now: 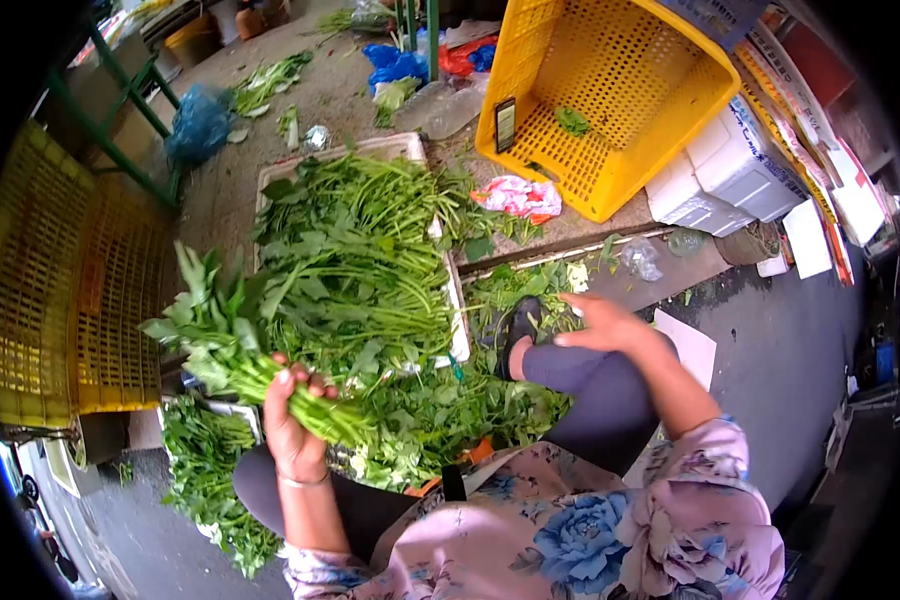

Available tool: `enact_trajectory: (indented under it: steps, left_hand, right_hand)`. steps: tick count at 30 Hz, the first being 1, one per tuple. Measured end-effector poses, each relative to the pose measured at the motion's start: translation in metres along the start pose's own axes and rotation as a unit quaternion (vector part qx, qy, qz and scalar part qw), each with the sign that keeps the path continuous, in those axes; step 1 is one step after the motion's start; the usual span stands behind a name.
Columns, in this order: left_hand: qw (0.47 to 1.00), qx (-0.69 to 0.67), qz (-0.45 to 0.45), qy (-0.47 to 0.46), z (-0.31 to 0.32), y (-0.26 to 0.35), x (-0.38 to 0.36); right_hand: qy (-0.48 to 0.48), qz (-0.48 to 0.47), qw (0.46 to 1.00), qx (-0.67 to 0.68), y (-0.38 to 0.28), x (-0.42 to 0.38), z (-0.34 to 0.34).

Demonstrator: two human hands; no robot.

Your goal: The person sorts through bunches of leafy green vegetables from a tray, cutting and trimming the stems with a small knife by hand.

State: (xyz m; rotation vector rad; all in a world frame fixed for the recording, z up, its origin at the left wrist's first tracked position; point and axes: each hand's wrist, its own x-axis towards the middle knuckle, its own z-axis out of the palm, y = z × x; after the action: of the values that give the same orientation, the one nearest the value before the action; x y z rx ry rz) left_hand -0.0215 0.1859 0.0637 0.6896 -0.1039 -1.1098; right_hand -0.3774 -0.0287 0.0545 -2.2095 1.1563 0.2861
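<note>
My left hand (298, 420) is wrapped round the stems of a bunch of leafy greens (222, 345). Its leaves point up and to the left, and the cut stems stick out to the right of my fist. Just beyond the bunch lies a shallow white foam box (458, 325) heaped with long-stemmed greens (355, 270). My right hand (610, 328) is held above my knee, fingers stretched out and apart, holding nothing. More loose greens (470, 410) are piled between my legs, in front of my lap.
A tipped yellow crate (620, 110) stands at the back right beside white foam boxes (735, 165). Yellow crates (120, 300) rise on the left. Another heap of greens (205, 455) sits by my left knee. A blue plastic bag (198, 122) and scattered leaves lie beyond.
</note>
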Motion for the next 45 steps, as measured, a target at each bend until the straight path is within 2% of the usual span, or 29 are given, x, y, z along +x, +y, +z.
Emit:
enact_trajectory:
  steps: [2,3,5,8,10,11,13,15,16,18,20,22,23,24,26,28,29,30,31,32,33,35,36,38,42,44,45]
  left_hand:
    - [0.999,0.036,-0.003,-0.011,0.013,0.019,0.006]
    - [0.999,0.049,-0.008,-0.013,0.016,0.028,0.012]
    - [0.998,0.052,-0.019,-0.006,0.022,0.039,0.031]
    - [0.998,0.065,-0.016,0.011,-0.002,0.033,0.076]
    - [0.995,0.07,-0.033,0.064,-0.008,0.022,0.098]
    - [0.998,0.015,-0.044,0.044,-0.005,0.018,0.102]
    - [0.997,0.026,-0.054,0.04,-0.003,0.016,0.109]
    - [0.996,0.05,-0.061,0.036,-0.002,0.013,0.117]
    - [0.996,0.062,-0.055,0.035,0.002,0.01,0.12]
    - [0.996,0.053,-0.059,0.046,0.011,0.002,0.122]
    - [0.994,0.079,-0.063,0.044,0.015,-0.008,0.122]
    - [0.992,0.058,-0.1,0.041,0.018,-0.015,0.122]
    - [0.992,0.049,-0.114,0.038,0.018,-0.019,0.123]
    - [0.99,0.041,-0.125,0.049,0.019,-0.021,0.124]
    - [0.99,0.052,-0.127,0.035,0.021,-0.025,0.127]
    - [0.99,0.056,-0.124,0.047,0.015,-0.027,0.133]
    - [0.989,0.068,-0.116,0.055,0.014,-0.028,0.137]
    - [0.989,0.08,-0.109,0.063,0.014,-0.029,0.14]
    - [0.988,0.085,-0.108,0.066,0.011,-0.029,0.144]
    - [0.987,0.083,-0.111,0.082,0.01,-0.03,0.148]
    - [0.986,0.074,-0.114,0.095,0.01,-0.032,0.151]
    - [0.985,0.062,-0.12,0.109,0.011,-0.032,0.158]
    - [0.985,0.062,-0.123,0.106,0.011,-0.033,0.16]
    - [0.983,0.08,-0.122,0.108,0.012,-0.035,0.164]
    - [0.982,0.086,-0.129,0.103,0.011,-0.036,0.168]
    - [0.981,0.098,-0.13,0.104,0.01,-0.035,0.168]
    - [0.981,0.11,-0.125,0.102,0.006,-0.034,0.167]
  right_hand:
    - [-0.151,0.107,0.978,-0.098,0.021,-0.02,-0.037]
    - [-0.147,0.105,0.979,-0.098,0.034,-0.022,-0.038]
    - [-0.152,0.104,0.983,0.023,0.054,-0.016,-0.035]
    - [-0.181,0.099,0.976,0.073,0.03,0.008,-0.037]
    - [-0.15,0.08,0.982,0.085,0.031,0.02,-0.032]
    - [-0.16,0.092,0.98,0.069,0.031,0.026,-0.031]
    - [-0.167,0.104,0.979,0.054,0.043,0.039,-0.024]
    - [-0.144,0.035,0.989,-0.019,0.057,0.053,-0.016]
    - [-0.143,0.034,0.989,-0.018,0.054,0.054,-0.017]
    - [-0.14,0.131,0.98,-0.045,0.019,0.053,-0.032]
    - [-0.148,0.12,0.978,-0.083,0.021,0.067,-0.024]
    - [-0.159,0.113,0.973,-0.12,0.049,0.096,-0.003]
    - [-0.269,0.207,0.94,0.033,0.077,0.127,0.017]
    - [-0.367,0.291,0.864,0.185,0.095,0.147,0.025]
    - [-0.217,0.278,0.862,0.365,0.092,0.171,0.021]
    - [-0.087,0.193,0.925,0.317,0.111,0.222,0.012]
    - [-0.042,0.157,0.87,0.466,0.114,0.244,-0.001]
    - [-0.052,0.149,0.908,0.387,0.132,0.283,-0.009]
    - [0.083,0.191,0.823,0.528,0.116,0.301,-0.02]
    - [0.127,0.162,0.788,0.58,0.112,0.323,-0.032]
    - [0.117,0.14,0.77,0.611,0.129,0.356,-0.039]
    - [0.16,0.174,0.749,0.619,0.105,0.379,-0.068]
    - [0.118,0.153,0.736,0.649,0.11,0.396,-0.076]
    - [0.108,0.129,0.676,0.718,0.114,0.427,-0.085]
    - [0.098,0.134,0.649,0.743,0.117,0.462,-0.099]
    - [0.111,0.09,0.622,0.77,0.12,0.468,-0.099]
    - [0.197,0.094,0.623,0.751,0.108,0.46,-0.097]
